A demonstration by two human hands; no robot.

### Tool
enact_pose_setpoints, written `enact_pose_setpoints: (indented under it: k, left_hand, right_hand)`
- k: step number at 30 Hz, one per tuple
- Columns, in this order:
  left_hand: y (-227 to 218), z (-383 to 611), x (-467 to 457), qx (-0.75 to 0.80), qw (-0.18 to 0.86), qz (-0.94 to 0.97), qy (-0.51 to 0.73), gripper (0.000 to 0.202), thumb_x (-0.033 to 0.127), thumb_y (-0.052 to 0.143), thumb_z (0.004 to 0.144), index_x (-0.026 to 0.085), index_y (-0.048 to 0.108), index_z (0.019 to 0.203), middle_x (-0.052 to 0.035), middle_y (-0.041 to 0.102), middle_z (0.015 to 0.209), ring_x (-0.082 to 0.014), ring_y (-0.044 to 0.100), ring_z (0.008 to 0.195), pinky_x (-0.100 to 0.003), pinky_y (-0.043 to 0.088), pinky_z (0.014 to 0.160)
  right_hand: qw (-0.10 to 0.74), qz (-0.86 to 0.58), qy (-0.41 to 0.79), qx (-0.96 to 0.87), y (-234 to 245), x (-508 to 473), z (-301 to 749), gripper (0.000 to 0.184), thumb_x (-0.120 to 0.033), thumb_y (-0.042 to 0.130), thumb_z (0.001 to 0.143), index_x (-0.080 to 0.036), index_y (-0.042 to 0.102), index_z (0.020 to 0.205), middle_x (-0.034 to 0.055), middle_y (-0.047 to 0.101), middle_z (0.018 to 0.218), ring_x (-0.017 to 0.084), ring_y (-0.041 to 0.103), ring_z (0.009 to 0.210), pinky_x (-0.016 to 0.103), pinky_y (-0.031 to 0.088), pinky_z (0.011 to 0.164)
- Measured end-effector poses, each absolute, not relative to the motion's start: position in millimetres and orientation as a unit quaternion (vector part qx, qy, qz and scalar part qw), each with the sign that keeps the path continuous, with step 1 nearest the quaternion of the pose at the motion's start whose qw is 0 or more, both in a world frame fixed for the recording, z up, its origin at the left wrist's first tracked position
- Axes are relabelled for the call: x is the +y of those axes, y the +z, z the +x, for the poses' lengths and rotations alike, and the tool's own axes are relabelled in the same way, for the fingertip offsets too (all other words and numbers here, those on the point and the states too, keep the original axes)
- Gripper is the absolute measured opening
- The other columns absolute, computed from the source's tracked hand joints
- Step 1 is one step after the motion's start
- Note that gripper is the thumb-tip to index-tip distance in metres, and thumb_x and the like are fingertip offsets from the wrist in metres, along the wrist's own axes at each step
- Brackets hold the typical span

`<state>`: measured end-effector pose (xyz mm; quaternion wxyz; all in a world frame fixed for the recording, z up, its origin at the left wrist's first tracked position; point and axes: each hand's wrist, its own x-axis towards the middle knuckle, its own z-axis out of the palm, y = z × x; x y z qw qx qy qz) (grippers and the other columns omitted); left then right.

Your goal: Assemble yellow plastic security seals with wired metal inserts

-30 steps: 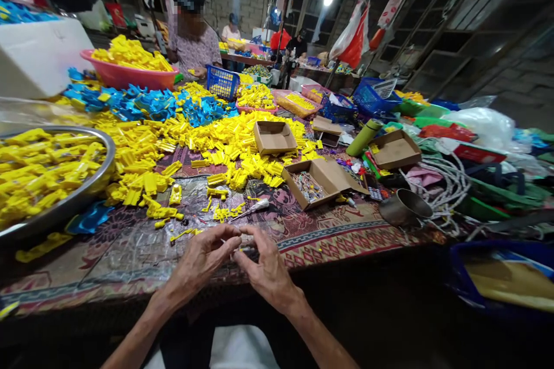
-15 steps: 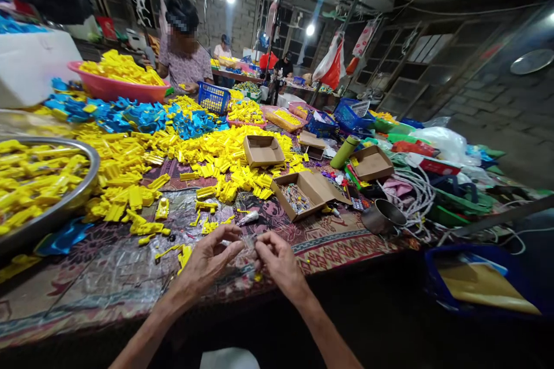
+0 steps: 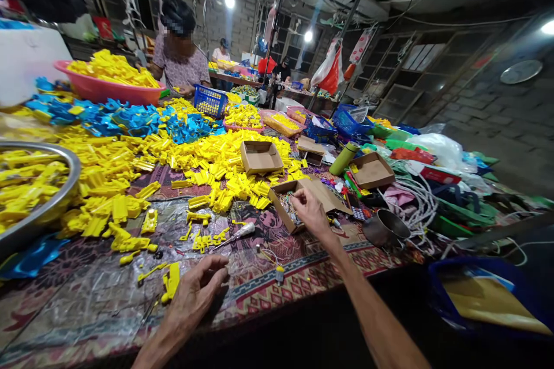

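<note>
Well, from my seat the weak spot is the open brown cardboard box (image 3: pixel 281 207) under the right hand (image 3: pixel 310 211). It sits mid-table, just below the big heap of bright yellow moulded plastic parts (image 3: pixel 225 173), with one flap folded out. A careless knock from the wrist or forearm could tip it and scatter the tiny mixed parts (image 3: pixel 286 205) inside across the red patterned woven cloth (image 3: pixel 298 285). A small yellow-capped cylinder (image 3: pixel 280 274) stands loose on that cloth, and a stray brush could roll it toward the table's dark front edge. The white-handled pointed tool (image 3: pixel 242 230) lying nearby could also snag a sleeve or a finger. As for the grip, the right thumb and forefinger are pressed close together at the box's mouth, over the tiny parts, but I can't tell whether they pinch anything. The left hand (image 3: pixel 194 294) is half open, fingers loosely curled, just beside a yellow plastic piece (image 3: pixel 171 279). Nothing shows in it, though its palm is hidden from me.
</note>
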<state>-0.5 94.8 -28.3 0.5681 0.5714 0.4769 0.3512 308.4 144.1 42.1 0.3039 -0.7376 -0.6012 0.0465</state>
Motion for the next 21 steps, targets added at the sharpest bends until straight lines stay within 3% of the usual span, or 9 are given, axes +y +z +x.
enact_pose_setpoints:
  k: [3,6,11,21]
  left_hand:
    - [-27,-1,93,0.491,0.535,0.589,0.356,0.036,0.053,0.065,0.077,0.020,0.070,0.093,-0.0034,0.069,0.078,-0.0185,0.064,0.068,-0.028,0.052,0.062]
    - [-26,-1,92,0.498,0.539,0.585,0.347,0.037,0.053,0.064,0.079,0.020,0.069,0.093,-0.0005,0.064,0.066,-0.0160,0.057,0.059,-0.025,0.047,0.054]
    - [-27,-1,92,0.507,0.548,0.570,0.342,0.040,0.057,0.066,0.075,0.020,0.069,0.090,-0.0004,0.063,0.067,-0.0149,0.054,0.057,-0.024,0.044,0.051]
    - [-31,-3,90,0.482,0.594,0.556,0.325,0.040,0.056,0.062,0.080,0.018,0.065,0.095,0.0027,0.052,0.062,-0.0110,0.045,0.052,-0.020,0.035,0.045]
  right_hand:
    - [0.240,-0.756,0.047,-0.607,40,192,345,0.015,-0.022,0.053,0.093,-0.015,0.064,0.101,0.0062,0.068,0.098,0.019,0.063,0.092,0.034,0.049,0.086]
    - [0.171,-0.771,0.046,-0.612,26,223,359,0.025,-0.030,0.059,0.094,-0.015,0.062,0.113,0.0078,0.064,0.113,0.021,0.063,0.099,0.041,0.053,0.087]
    - [0.088,-0.780,0.044,-0.618,5,238,361,0.032,-0.033,0.059,0.094,-0.017,0.058,0.122,0.0092,0.061,0.122,0.022,0.063,0.104,0.043,0.054,0.087]
    - [0.066,-0.765,0.043,-0.639,3,226,369,0.031,-0.033,0.059,0.095,-0.017,0.058,0.122,0.0090,0.061,0.122,0.022,0.063,0.104,0.043,0.054,0.088]
